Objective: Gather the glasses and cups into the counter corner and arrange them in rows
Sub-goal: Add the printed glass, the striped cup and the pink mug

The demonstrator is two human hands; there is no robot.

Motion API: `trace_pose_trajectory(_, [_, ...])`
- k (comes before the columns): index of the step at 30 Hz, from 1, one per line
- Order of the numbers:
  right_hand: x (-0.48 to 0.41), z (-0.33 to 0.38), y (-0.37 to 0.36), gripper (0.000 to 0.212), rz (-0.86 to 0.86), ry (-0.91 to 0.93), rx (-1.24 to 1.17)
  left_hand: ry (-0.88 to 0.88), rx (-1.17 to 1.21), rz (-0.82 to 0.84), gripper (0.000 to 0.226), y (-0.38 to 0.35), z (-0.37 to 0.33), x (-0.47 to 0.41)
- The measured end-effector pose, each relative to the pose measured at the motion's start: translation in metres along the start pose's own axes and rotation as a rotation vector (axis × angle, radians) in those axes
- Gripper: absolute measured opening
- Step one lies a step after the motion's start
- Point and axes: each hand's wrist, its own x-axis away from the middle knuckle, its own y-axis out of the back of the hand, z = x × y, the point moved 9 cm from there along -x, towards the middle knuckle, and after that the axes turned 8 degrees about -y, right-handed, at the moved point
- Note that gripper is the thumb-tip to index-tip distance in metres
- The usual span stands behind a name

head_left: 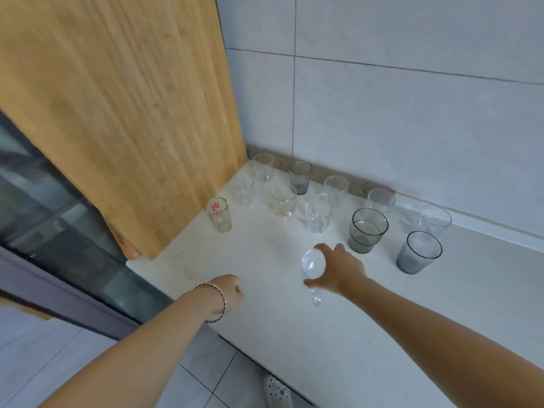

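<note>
Right hand closed around rim of clear stemmed glass, fingers over top, stem below palm, above white counter. Left hand curled in loose fist, empty, left of glass. Other glasses clustered toward corner.

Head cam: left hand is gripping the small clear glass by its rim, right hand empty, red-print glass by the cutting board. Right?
Hands are swapped. The head view shows the right hand gripping the small clear glass by its rim, while the left hand holds nothing. The red-print glass does stand by the cutting board.
</note>
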Motion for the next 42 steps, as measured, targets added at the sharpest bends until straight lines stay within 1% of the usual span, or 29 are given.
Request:
trace_pose_trajectory(4, [-0.056,0.049,-0.001,0.083,-0.011,0.019,-0.018,0.02,0.044,-0.024,0.017,0.031,0.03,-0.031])
trace_pose_trajectory(7, [-0.095,0.081,-0.004,0.083,-0.009,0.021,-0.036,0.037,0.068,0.004,0.009,0.042,0.048,-0.057])
trace_pose_trajectory(13, [-0.151,0.13,-0.02,0.082,0.018,0.012,0.008,0.013,0.064,0.065,0.008,0.064,0.061,-0.096])
trace_pose_trajectory(17, [-0.168,0.142,-0.03,0.081,0.031,-0.06,-0.023,-0.017,0.027,0.09,0.024,0.076,0.069,-0.115])
trace_pose_trajectory(18, [-0.17,0.143,-0.031,0.081,0.029,-0.081,-0.033,-0.033,0.021,0.097,0.024,0.078,0.071,-0.118])
trace_pose_trajectory(21, [-0.167,0.144,-0.034,0.084,0.03,-0.14,-0.072,-0.093,0.004,0.114,0.01,0.08,0.076,-0.127])
trace_pose_trajectory(23, [-0.158,0.138,-0.036,0.087,0.036,-0.182,-0.138,-0.123,-0.017,0.139,0.01,0.079,0.076,-0.13])
trace_pose_trajectory(26, [-0.136,0.114,-0.047,0.081,0.089,-0.236,-0.209,-0.195,-0.066,0.179,0.03,0.073,0.065,-0.132])
trace_pose_trajectory(28, [-0.113,0.088,-0.061,0.076,0.155,-0.294,-0.205,-0.267,-0.125,0.21,0.035,0.066,0.05,-0.131])
trace_pose_trajectory(30, [-0.087,0.055,-0.07,0.069,0.186,-0.377,-0.222,-0.347,-0.166,0.236,0.037,0.058,0.027,-0.128])
trace_pose_trajectory(32, [-0.058,0.017,-0.073,0.058,0.201,-0.469,-0.229,-0.426,-0.208,0.27,0.035,0.048,-0.002,-0.123])
trace_pose_trajectory(34, [-0.024,-0.023,-0.072,0.05,0.215,-0.559,-0.227,-0.499,-0.254,0.298,0.026,0.036,-0.034,-0.119])
trace_pose_trajectory(37, [0.029,-0.082,-0.061,0.045,0.182,-0.691,-0.222,-0.624,-0.303,0.312,0.011,0.018,-0.092,-0.106])
trace_pose_trajectory(42, [0.129,-0.172,-0.04,0.043,0.065,-0.892,-0.305,-0.836,-0.466,0.339,0.013,-0.027,-0.194,-0.065])
